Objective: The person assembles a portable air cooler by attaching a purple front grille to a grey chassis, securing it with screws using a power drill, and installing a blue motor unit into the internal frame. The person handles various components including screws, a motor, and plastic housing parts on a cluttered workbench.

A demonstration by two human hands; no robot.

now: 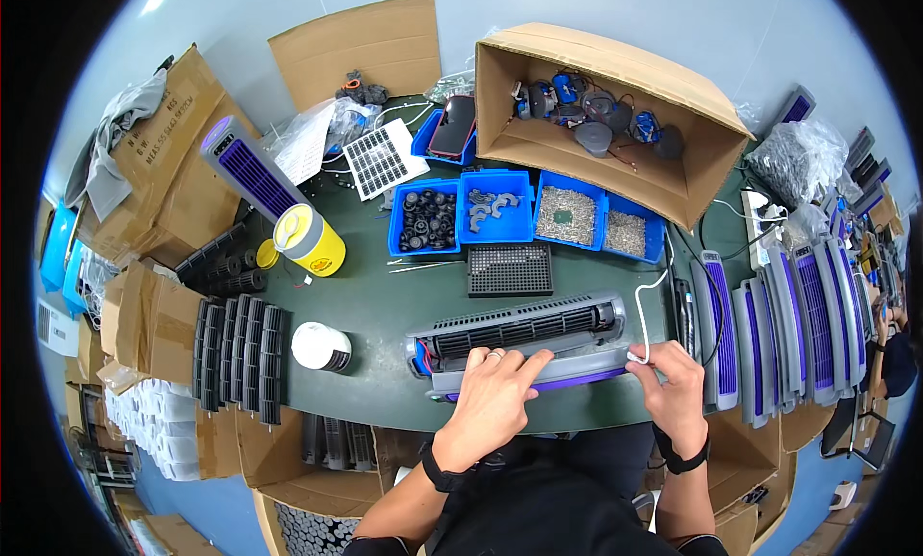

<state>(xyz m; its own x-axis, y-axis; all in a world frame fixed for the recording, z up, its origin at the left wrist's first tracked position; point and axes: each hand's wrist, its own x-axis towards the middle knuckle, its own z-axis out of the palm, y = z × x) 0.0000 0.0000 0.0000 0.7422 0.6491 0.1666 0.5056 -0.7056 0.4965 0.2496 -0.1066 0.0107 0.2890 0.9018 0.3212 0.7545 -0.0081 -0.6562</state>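
Observation:
A grey and purple tower fan housing (567, 337) lies lengthwise near the table's front edge. Its black roller (524, 333) shows inside the open shell, and red and blue wires sit at its left end. My left hand (490, 399) lies over the middle of the near side, fingers spread and resting on the shell. At the right end, my right hand (671, 388) is closed, pinching a white cable (642, 306) between thumb and finger. That cable runs up and away toward the right of the blue bins. The exact spot where it meets the housing is hidden by my fingers.
Blue bins (497, 231) hold black, grey and small metal parts. Behind them a cardboard box (707, 186) contains motors. Black rollers (237, 354), a white tub (320, 346) and a yellow-lidded container (317, 246) stand left. Purple-grey fan shells (777, 335) line the right.

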